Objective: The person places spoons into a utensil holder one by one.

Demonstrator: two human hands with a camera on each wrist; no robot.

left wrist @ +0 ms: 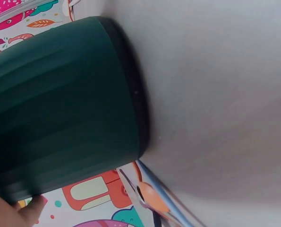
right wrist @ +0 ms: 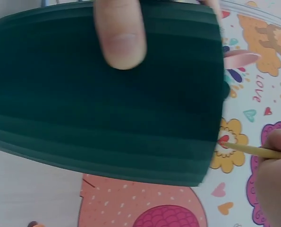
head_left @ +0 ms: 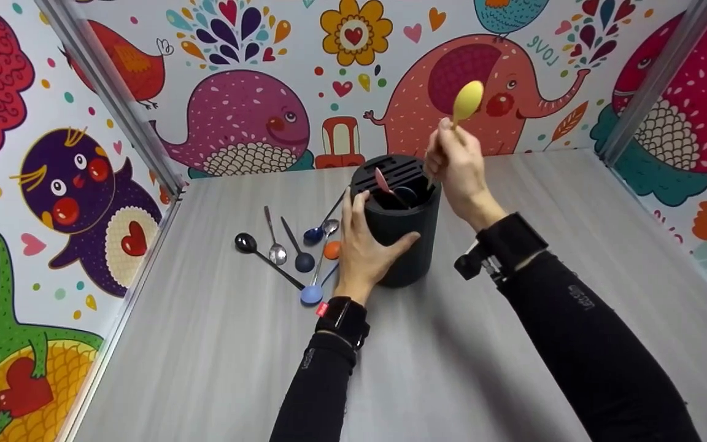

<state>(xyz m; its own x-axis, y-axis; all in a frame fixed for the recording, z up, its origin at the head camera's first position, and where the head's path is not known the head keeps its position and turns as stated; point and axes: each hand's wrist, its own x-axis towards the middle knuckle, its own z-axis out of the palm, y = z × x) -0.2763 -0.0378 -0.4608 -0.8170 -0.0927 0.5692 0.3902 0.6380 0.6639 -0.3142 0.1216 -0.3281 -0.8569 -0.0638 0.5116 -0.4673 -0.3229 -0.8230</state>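
Centrally in the head view, a black utensil holder [head_left: 412,245] stands upright on the counter [head_left: 206,368], near the patterned wall [head_left: 353,80]. The left hand [head_left: 366,255] grips its side, fingers at the rim and thumb spread across the front. The right hand [head_left: 461,166], above the holder's right edge, pinches the handle of a yellow spoon [head_left: 469,101], bowl uppermost, handle end downward at the large compartment. A pink spoon [head_left: 382,180] leans in that compartment. Left of the holder lie a black spoon [head_left: 246,242], a silver spoon [head_left: 277,253], a dark blue spoon [head_left: 304,263], a light blue spoon [head_left: 312,295] and an orange spoon [head_left: 332,249], the last partly hidden by the left hand.

Left wrist view: the holder's base meets the counter, with the orange spoon just beside it; fingers show at the lower left corner.

Right wrist view: a thumb lies against the holder's wall; the pink spoon projects beyond the rim. The yellow handle, grasped at right, reaches the rim; whether its end has entered cannot be told.
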